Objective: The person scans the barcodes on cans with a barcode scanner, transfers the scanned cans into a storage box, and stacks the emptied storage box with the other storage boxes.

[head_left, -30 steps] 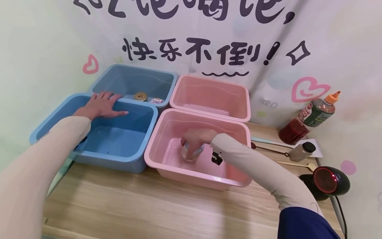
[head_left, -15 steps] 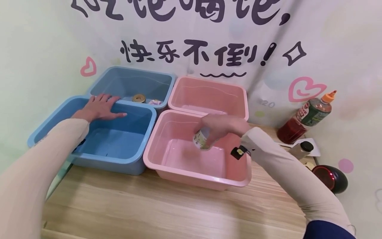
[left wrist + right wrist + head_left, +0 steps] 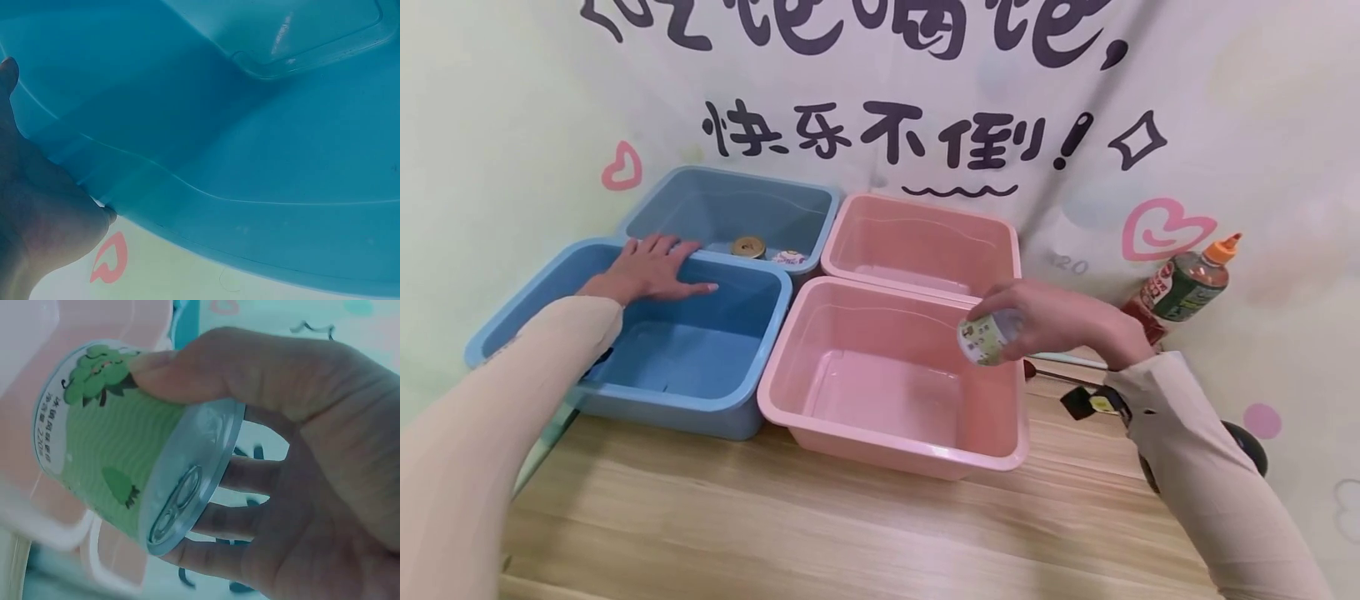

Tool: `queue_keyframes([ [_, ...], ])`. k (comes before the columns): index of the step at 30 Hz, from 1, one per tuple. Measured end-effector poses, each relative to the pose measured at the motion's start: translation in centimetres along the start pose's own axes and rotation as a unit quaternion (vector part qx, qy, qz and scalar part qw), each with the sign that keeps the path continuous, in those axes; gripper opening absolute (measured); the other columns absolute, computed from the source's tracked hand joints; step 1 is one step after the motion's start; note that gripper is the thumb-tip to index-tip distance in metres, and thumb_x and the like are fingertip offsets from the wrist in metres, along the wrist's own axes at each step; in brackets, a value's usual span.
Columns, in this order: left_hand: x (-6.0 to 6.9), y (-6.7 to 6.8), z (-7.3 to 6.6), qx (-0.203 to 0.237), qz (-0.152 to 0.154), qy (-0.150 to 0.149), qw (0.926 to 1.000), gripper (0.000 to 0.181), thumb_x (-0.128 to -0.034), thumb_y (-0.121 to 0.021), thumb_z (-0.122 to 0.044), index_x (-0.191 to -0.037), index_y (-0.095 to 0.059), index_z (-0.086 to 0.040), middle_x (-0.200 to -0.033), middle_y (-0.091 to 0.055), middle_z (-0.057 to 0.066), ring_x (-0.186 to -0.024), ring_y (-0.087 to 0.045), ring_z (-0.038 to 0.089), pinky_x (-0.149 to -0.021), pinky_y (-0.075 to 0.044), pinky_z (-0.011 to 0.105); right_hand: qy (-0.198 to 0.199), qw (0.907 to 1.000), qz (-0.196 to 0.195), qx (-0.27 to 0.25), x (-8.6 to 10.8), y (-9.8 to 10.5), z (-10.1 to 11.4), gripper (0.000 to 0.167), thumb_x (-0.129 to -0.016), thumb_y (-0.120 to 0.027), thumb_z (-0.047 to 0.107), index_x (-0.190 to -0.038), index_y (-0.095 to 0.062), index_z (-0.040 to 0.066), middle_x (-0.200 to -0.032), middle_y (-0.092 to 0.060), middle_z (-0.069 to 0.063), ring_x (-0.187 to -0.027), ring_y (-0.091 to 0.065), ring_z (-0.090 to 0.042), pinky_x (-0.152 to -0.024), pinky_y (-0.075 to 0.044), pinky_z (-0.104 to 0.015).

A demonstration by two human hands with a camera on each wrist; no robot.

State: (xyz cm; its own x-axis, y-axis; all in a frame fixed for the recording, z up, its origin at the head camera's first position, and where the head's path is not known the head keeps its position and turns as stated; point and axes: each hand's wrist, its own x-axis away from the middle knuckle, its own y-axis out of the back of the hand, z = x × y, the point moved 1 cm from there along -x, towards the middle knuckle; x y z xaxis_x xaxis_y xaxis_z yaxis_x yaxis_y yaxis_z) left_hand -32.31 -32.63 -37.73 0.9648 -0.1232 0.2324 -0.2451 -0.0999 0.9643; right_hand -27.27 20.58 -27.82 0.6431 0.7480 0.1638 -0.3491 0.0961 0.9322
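Note:
In the head view my right hand (image 3: 1045,318) grips a small tin can (image 3: 982,340) over the right side of the front pink bin (image 3: 880,437). The right wrist view shows the can's green label (image 3: 119,437) with cartoon plants, and its ring-pull end (image 3: 187,481) towards my palm. My thumb lies along the label and the fingers wrap the far side. My left hand (image 3: 651,271), fingers spread, rests on the back rim of the front blue bin (image 3: 700,404); in the left wrist view it touches that rim at the lower left.
The back blue bin (image 3: 760,187) holds a gold-topped round can (image 3: 748,247) and a white patterned item (image 3: 789,257). Behind the front pink bin stands another pink bin (image 3: 925,242). At right are a sauce bottle (image 3: 1187,283), a dark-handled utensil (image 3: 1030,368) and a partly hidden black object (image 3: 1246,442).
My right hand has lifted the can from the floor of the front pink bin and carried it up and right, tilting it. The left hand has stayed on the blue rim.

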Motion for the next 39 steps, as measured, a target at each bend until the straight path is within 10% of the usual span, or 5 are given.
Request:
queue_keyframes([
  [15,0.5,0.2,-0.2,0.003,0.003,0.002,1.0,0.097,-0.0889,-0.052,-0.07,-0.156,-0.023,-0.006,-0.158,-0.018,0.035,-0.143,-0.012,0.058,-0.117,-0.005,0.075,-0.101,0.9889,-0.104,0.034,11.3,-1.1,-5.7,0.053,-0.066,-0.09,0.008,-0.116,-0.074,0.017,-0.123,-0.064,-0.01,-0.107,-0.06,-0.029,-0.079,-0.053,-0.039],
  [33,0.1,0.0,0.1,0.003,0.006,0.002,1.0,0.102,-0.0871,-0.05,-0.074,-0.157,-0.02,-0.006,-0.158,-0.016,0.035,-0.143,-0.011,0.058,-0.116,-0.004,0.075,-0.127,0.9707,-0.203,0.02,19.6,-8.1,-10.8,0.058,-0.053,-0.09,0.0,-0.106,-0.071,0.015,-0.112,-0.061,-0.009,-0.095,-0.039,0.013,-0.062,-0.044,-0.021],
  [39,-0.1,-0.2,0.3,0.001,0.007,0.001,1.0,0.103,-0.0865,-0.05,-0.075,-0.157,-0.021,-0.007,-0.158,-0.016,0.035,-0.143,-0.011,0.058,-0.116,-0.005,0.075,-0.121,0.9656,-0.229,-0.025,20.7,-9.5,-11.3,0.062,-0.053,-0.09,-0.005,-0.109,-0.069,0.01,-0.12,-0.046,0.027,-0.094,-0.04,0.012,-0.063,-0.043,-0.019],
])
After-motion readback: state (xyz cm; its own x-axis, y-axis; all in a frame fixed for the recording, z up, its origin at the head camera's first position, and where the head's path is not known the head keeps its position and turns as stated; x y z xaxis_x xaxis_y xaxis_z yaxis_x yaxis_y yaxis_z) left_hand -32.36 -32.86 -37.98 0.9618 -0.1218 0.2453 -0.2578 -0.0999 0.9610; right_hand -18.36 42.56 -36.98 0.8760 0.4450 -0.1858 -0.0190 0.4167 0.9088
